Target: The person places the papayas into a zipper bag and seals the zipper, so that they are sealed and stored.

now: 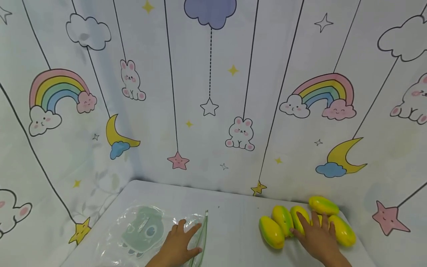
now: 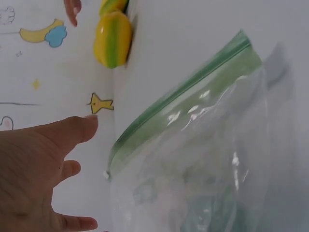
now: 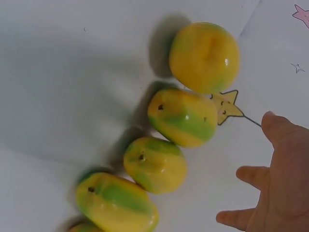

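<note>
A clear zip bag (image 1: 113,237) with a green zip edge and a pale green cartoon creature printed on it lies on the left of the table. Over its zip end my left hand (image 1: 178,241) is spread, with no fingers curled round the bag. Its green zip strip (image 2: 183,89) runs diagonally in the left wrist view. On the right, several glossy yellow-green mangoes (image 1: 271,233) sit close together. Above them my right hand (image 1: 318,237) has its fingers apart and partly hides some. In the right wrist view, the mangoes (image 3: 205,58) form a slanting row beside the hand.
The white table (image 1: 230,230) meets a wall (image 1: 207,141) printed with clouds, rainbows, bunnies and stars. One mango (image 1: 323,205) lies behind the others, nearest the table's back edge.
</note>
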The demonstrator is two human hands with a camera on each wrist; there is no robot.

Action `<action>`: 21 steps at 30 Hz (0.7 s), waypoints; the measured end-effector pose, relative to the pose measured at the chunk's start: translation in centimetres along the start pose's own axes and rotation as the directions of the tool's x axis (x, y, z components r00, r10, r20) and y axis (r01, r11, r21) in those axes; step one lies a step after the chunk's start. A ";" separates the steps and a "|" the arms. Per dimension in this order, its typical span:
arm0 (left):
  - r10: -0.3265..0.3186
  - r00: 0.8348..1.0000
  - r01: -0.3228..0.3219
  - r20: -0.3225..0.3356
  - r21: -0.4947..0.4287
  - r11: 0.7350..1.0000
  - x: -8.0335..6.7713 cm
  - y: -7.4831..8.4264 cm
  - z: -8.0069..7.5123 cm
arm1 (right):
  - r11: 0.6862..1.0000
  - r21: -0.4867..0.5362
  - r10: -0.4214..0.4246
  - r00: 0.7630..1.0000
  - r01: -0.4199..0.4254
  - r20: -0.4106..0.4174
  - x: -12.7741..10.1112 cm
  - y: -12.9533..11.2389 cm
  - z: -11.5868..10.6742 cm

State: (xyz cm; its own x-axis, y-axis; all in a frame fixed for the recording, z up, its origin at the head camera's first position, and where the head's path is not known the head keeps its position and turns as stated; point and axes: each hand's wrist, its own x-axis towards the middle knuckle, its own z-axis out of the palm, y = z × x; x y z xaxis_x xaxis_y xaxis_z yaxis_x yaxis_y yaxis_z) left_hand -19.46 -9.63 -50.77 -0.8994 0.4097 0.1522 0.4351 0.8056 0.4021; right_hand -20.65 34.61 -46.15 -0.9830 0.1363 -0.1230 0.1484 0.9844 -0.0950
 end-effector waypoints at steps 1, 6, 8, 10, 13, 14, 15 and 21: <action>0.014 1.000 -0.014 0.009 0.029 0.999 -0.1 0.3 0.3 | 1.000 0.000 0.000 1.000 0.000 -0.004 0.0 0.0 0.1; 0.029 0.998 -0.039 0.064 0.159 0.987 -0.3 0.6 1.1 | 1.000 -0.012 -0.014 1.000 0.014 -0.009 -0.2 -0.2 0.6; 0.029 0.997 -0.043 0.076 0.181 0.983 -0.3 0.5 1.3 | 1.000 -0.015 -0.021 1.000 0.020 -0.011 -0.3 -0.3 0.7; 0.015 0.996 -0.031 0.086 0.179 0.983 -0.2 0.3 1.6 | 0.999 -0.019 -0.027 0.999 0.026 -0.018 -0.4 -0.4 0.9; -0.019 0.995 0.003 0.095 0.163 0.987 0.2 -0.1 1.7 | 0.999 -0.007 -0.034 0.999 0.033 -0.027 -0.4 -0.6 1.0; -0.029 0.995 0.013 0.092 0.167 0.986 0.4 -0.3 1.8 | 0.999 -0.003 -0.036 0.999 0.036 -0.028 -0.4 -0.7 1.0; -0.032 0.996 0.016 0.089 0.170 0.985 0.5 -0.4 1.9 | 0.999 0.003 -0.040 0.999 0.040 -0.028 -0.4 -0.7 1.1; 0.022 0.999 -0.029 0.033 0.230 0.973 1.7 -1.3 1.9 | 0.998 0.031 -0.047 0.999 0.047 -0.023 -0.4 -1.5 1.1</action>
State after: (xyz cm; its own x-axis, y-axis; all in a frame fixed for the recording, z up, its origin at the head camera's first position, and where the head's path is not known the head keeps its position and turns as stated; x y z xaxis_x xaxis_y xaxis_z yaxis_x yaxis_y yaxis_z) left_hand -21.53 -9.17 -52.79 -0.8877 0.4414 0.1309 0.4590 0.8703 0.1787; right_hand -20.37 32.99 -47.08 -0.9911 0.0928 -0.0956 0.1050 0.9857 -0.1316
